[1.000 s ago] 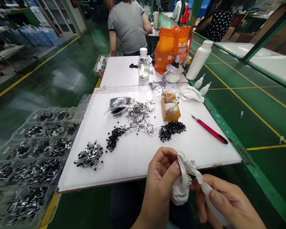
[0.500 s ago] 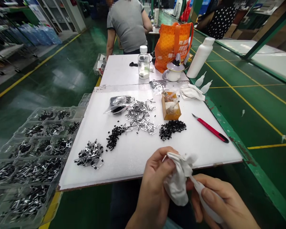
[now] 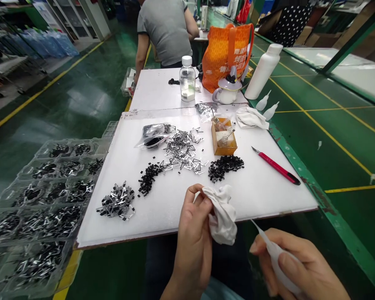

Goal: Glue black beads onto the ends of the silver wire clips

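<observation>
My left hand (image 3: 193, 237) grips a crumpled white cloth (image 3: 221, 216) just over the near edge of the white foam board (image 3: 256, 200). Lower right, my right hand (image 3: 296, 266) holds a white plastic squeeze dropper (image 3: 276, 258) with a thin tip pointing up and left. The dropper's tip is apart from the cloth. On the board lie a tangle of silver metal clips (image 3: 183, 150), loose black small parts (image 3: 225, 166), and a mixed black-and-silver heap (image 3: 117, 202). The red craft knife (image 3: 278, 168) lies to the right.
Transparent plastic trays (image 3: 40, 216) full of black-and-silver parts stack left of the board. A small cardboard box (image 3: 224, 137), a water bottle (image 3: 187, 79), a white bottle (image 3: 263, 66) and an orange bag (image 3: 226, 54) stand beyond. A co-worker (image 3: 165, 33) stands at the far end.
My right hand and the dropper have pulled away from the cloth, down and to the right. My left hand has lifted the cloth slightly up the picture, over the board.
</observation>
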Demonstrator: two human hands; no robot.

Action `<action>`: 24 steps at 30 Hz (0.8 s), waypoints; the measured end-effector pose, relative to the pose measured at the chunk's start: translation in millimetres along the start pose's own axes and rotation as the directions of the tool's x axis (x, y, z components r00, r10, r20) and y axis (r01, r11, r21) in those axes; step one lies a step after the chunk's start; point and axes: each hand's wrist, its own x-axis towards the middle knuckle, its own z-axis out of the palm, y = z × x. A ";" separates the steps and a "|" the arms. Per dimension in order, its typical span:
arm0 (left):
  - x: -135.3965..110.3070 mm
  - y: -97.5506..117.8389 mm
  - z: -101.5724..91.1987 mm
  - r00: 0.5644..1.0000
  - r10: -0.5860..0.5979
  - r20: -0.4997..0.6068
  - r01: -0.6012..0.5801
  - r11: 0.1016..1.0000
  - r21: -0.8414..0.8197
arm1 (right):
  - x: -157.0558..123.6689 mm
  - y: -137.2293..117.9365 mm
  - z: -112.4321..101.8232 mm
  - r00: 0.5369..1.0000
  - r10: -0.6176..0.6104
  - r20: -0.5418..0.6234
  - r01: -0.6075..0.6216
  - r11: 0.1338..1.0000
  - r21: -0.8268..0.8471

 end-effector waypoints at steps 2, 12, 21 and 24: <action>-0.9 -8.8 0.4 0.998 -0.018 0.057 0.017 1.000 0.020 | 7.9 2.6 3.9 0.988 -0.097 -0.124 0.085 0.992 -0.094; 34.5 -50.4 29.1 0.894 0.042 0.446 -0.222 0.907 0.359 | 82.6 -8.9 -62.3 0.410 -0.635 -0.655 0.318 0.772 -0.550; 44.3 -47.5 26.4 0.941 0.135 0.309 -0.266 0.860 0.436 | 55.5 -11.9 -33.2 0.921 -0.369 -0.128 0.330 0.911 -0.247; 41.8 -46.6 24.4 0.953 0.114 0.281 -0.224 0.889 0.399 | 53.0 -9.0 -34.2 0.941 -0.333 -0.057 0.307 0.913 -0.270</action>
